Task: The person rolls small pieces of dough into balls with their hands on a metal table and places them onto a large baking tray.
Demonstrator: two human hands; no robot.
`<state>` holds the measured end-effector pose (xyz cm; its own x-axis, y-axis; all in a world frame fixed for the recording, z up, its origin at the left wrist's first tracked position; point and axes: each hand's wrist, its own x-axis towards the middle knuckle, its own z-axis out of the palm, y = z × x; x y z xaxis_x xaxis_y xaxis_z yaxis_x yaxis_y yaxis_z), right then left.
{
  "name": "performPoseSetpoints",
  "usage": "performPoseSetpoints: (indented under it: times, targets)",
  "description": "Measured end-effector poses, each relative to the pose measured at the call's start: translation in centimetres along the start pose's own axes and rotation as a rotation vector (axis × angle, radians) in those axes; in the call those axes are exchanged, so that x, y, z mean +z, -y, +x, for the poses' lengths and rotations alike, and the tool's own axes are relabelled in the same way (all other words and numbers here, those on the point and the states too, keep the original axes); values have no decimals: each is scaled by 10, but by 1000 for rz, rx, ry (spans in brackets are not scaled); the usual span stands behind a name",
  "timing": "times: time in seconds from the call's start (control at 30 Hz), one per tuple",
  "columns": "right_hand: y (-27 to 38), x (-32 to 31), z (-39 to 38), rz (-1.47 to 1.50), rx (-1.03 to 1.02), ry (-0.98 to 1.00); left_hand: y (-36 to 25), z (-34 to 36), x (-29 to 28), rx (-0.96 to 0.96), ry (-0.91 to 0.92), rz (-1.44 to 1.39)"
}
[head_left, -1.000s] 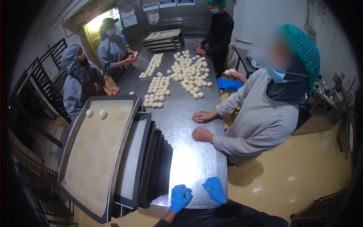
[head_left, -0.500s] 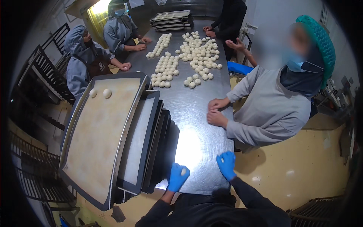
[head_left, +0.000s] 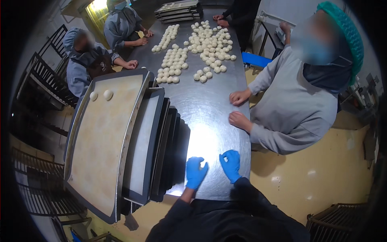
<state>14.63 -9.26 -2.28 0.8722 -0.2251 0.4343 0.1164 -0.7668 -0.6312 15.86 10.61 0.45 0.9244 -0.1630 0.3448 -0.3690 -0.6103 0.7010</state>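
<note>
Both gloved hands, left hand and right hand, lie spread flat on the steel table, empty, beside stacked trays, dough balls far beyond them.

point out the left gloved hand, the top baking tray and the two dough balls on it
left hand [head_left: 196, 172], head view, back of the blue glove
top baking tray [head_left: 100, 149], head view, bare floured surface
two dough balls [head_left: 108, 94], head view, the right ball
</note>
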Motion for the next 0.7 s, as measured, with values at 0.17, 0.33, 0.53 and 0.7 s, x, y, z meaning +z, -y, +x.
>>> performPoseSetpoints:
  times: [0.17,0.33,0.53,0.7]
  targets:
    - [9,-46,-51,103,-126,95,-7,-45,-24,207,237,-66]
    - [-14,-29,8,-87,61,61,6,-8,-28,10,96,104]
    - [19,-28,-51,196,-115,82,-13,-42,-9,119,260,-27]
    - [7,-32,3,-113,-15,-33,10,-36,-36,-128,83,114]
